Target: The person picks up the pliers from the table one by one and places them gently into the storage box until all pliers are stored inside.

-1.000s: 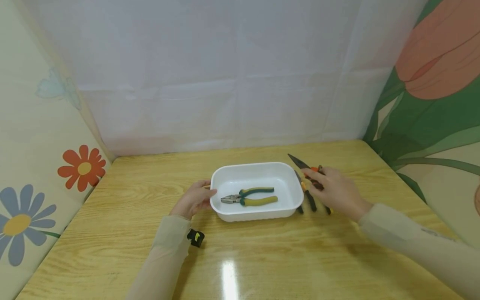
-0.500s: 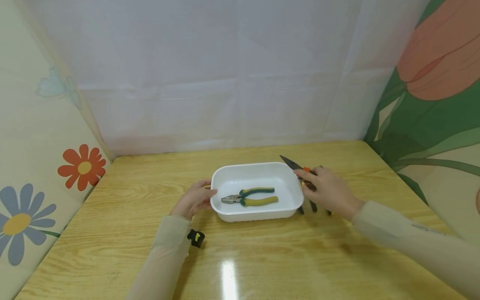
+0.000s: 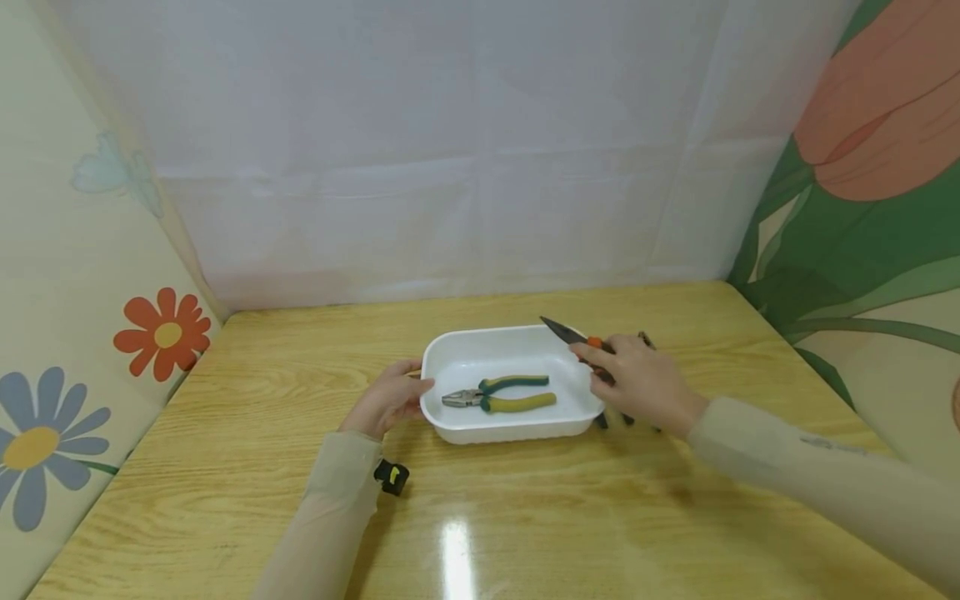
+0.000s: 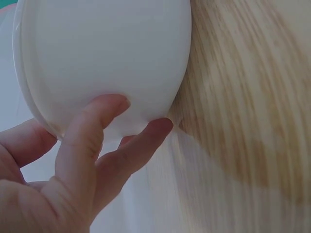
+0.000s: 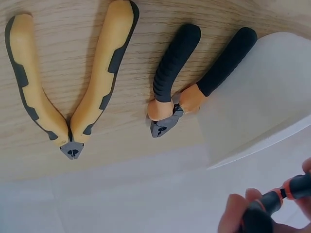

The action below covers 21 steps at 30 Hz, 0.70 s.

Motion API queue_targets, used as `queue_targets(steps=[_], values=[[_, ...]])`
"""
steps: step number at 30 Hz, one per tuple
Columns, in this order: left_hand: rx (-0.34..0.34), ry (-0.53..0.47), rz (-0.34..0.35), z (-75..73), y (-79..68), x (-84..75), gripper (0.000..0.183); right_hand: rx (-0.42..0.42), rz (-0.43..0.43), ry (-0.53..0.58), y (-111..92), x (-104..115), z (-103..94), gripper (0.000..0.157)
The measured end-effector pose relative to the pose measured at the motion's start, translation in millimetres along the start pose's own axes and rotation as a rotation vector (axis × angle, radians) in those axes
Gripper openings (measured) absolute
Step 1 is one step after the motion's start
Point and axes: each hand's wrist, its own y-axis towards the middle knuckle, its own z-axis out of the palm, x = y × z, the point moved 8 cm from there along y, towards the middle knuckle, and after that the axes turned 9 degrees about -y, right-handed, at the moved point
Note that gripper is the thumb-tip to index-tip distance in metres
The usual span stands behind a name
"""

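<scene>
A white plastic tub (image 3: 487,432) stands on the table, and pliers with green and yellow handles (image 3: 517,402) lie inside it, handles spread. My left hand (image 3: 384,398) grips the tub's left end, thumb at the rim and fingers (image 4: 114,104) against the outer wall. Over the tub's right end, my right hand (image 3: 647,383) holds long-nose pliers (image 3: 564,332); their dark nose points to the far left above the rim. In the right wrist view, the dark handles (image 5: 272,203) with red trim show between the fingers.
Right of the tub, pliers with yellow and black handles (image 5: 99,73) lie open on the wooden table (image 3: 225,467). Smaller pliers with black and orange handles (image 5: 177,63) lie right beside the tub. A white cloth backdrop (image 3: 450,208) hangs behind the table.
My right hand has moved left with the long-nose pliers, from above the tools on the table to over the tub's right rim. My left hand and the tub have stayed put.
</scene>
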Motion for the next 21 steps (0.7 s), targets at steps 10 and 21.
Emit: queue_targets(steps=[10, 21], values=[[-0.01, -0.002, 0.002, -1.9, 2.2, 1.2, 0.049, -0.011, -0.088, -0.024, 10.7, 8.3, 6.4, 0.039], [-0.003, 0.0, 0.002, -0.2, 0.5, 1.0, 0.049, 0.0, -0.198, -0.075, 19.0, 17.7, 11.1, 0.039]])
